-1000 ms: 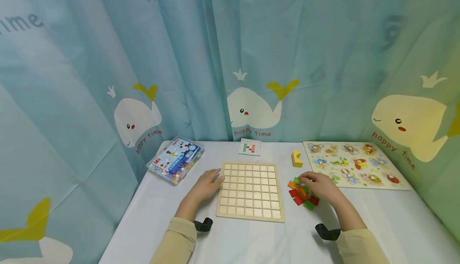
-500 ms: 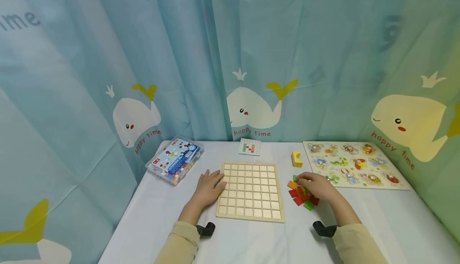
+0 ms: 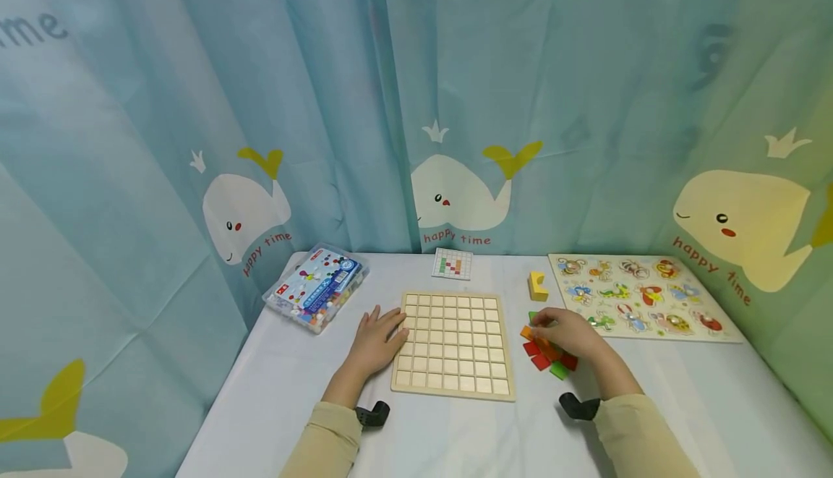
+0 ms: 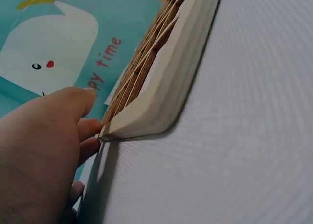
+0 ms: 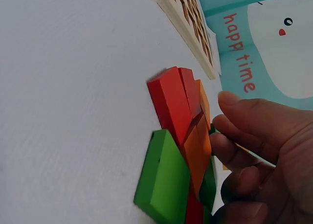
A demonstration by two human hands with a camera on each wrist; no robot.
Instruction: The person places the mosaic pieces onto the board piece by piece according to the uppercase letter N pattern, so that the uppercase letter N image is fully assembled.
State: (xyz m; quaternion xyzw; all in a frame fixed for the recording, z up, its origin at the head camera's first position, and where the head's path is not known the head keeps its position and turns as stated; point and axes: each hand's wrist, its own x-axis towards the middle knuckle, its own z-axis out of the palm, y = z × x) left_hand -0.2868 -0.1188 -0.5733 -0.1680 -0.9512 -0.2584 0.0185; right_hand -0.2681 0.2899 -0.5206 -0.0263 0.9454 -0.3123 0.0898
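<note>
On the bench (image 3: 468,438), the grid board (image 3: 453,346) is seemingly steadied by the left hand (image 3: 376,342), fingers spread and empty, and coloured tiles (image 3: 548,352), likely heaped alongside for reach, are partly covered by the right hand (image 3: 569,332), whose curled fingers' hold cannot be told.

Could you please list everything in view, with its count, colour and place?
table: one, white, under the things below
grid board: one, pale wood, middle of the table
coloured tiles: several, some hidden, red, green and orange, right of the grid board
yellow block: one, yellow, beyond the coloured tiles
pattern card: one, white with coloured squares, beyond the grid board
insect puzzle: one, pale with multicoloured insects, far right
plastic box: one, clear with blue-and-white label, far left
curtain: panels uncertain, blue-green with whales, behind the table
wrist devices: two, black, at the wrists
sleeves: two, tan, on the forearms
left hand: one, bare, at the grid board's left edge
right hand: one, bare, at the coloured tiles
</note>
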